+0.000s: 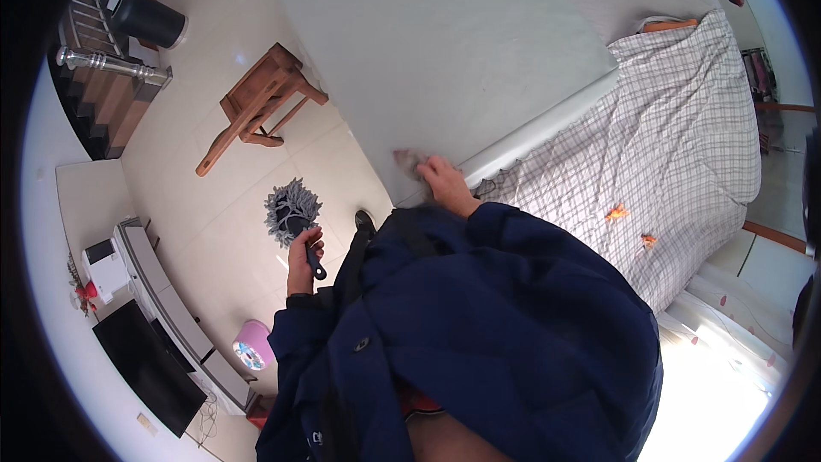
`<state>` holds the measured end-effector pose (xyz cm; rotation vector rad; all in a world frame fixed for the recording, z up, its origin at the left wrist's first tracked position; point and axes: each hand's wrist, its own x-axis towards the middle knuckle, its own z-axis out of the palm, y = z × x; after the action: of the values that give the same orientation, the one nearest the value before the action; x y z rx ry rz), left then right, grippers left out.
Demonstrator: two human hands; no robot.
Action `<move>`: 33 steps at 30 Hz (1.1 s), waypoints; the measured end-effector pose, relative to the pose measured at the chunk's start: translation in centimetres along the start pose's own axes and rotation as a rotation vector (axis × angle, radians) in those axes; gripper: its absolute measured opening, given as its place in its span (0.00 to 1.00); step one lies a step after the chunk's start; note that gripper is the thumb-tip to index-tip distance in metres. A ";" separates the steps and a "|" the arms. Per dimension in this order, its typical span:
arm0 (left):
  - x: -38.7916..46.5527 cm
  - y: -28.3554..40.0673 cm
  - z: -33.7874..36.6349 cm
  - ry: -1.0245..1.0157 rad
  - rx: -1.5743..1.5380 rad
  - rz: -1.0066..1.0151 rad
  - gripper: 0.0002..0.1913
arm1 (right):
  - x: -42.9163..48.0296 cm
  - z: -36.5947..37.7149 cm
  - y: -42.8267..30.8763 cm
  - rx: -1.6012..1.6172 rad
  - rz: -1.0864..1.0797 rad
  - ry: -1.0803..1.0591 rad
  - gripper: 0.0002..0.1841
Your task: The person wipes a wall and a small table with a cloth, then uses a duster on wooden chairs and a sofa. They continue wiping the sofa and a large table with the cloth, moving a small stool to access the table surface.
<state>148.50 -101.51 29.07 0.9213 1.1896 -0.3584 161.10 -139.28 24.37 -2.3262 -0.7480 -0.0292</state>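
My left hand point(304, 260) grips the dark handle of a grey, shaggy duster point(292, 208) and holds it over the tiled floor. My right hand point(447, 185) is at the near corner of a large, pale grey flat surface point(462, 51). Its fingers are closed on a blurred, crumpled cloth point(410, 162) that lies against that surface. Just right of this hand, a checked cloth point(577, 160) with wrinkles adjoins the pale surface's edge, and small orange items point(617, 212) lie on it.
A wooden chair point(263, 106) stands on the floor left of the pale surface. Farther off are a dark bin point(149, 19) and a staircase railing point(106, 63). A pink stool-like object point(254, 343) sits near the low cabinet point(186, 308), with a television point(151, 367) at lower left.
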 end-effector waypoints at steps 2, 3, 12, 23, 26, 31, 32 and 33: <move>0.1 0.0 -0.4 -0.001 -0.014 0.002 0.12 | -0.7 -1.8 1.1 -0.007 -0.002 -0.160 0.17; 0.1 -0.1 -0.6 0.017 -0.017 -0.002 0.12 | -0.9 -3.1 2.5 0.005 -0.043 -0.211 0.16; -1.6 -3.2 -3.8 0.005 -0.066 0.055 0.15 | -0.3 -13.5 17.8 -0.404 0.684 0.337 0.22; -0.7 -2.8 -2.2 -0.028 -0.088 0.021 0.12 | -0.5 -2.3 2.9 0.072 -0.133 -0.215 0.16; -1.4 -2.5 -1.4 0.019 0.019 0.042 0.12 | 0.7 -6.8 8.3 0.005 0.161 -0.278 0.16; -4.1 -3.6 -2.0 0.032 0.009 0.111 0.13 | 4.9 -12.2 18.6 -0.333 0.602 0.354 0.19; -4.1 -3.4 -2.2 0.084 0.036 0.033 0.13 | 6.2 -11.5 19.6 -0.376 0.643 0.390 0.21; -4.7 -3.9 -2.6 0.095 0.022 0.064 0.13 | 7.4 -11.0 20.4 -0.414 0.716 0.416 0.23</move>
<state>142.48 -102.89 31.49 1.0022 1.2425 -0.2794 179.85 -154.55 22.09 -2.7157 0.3443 -0.3629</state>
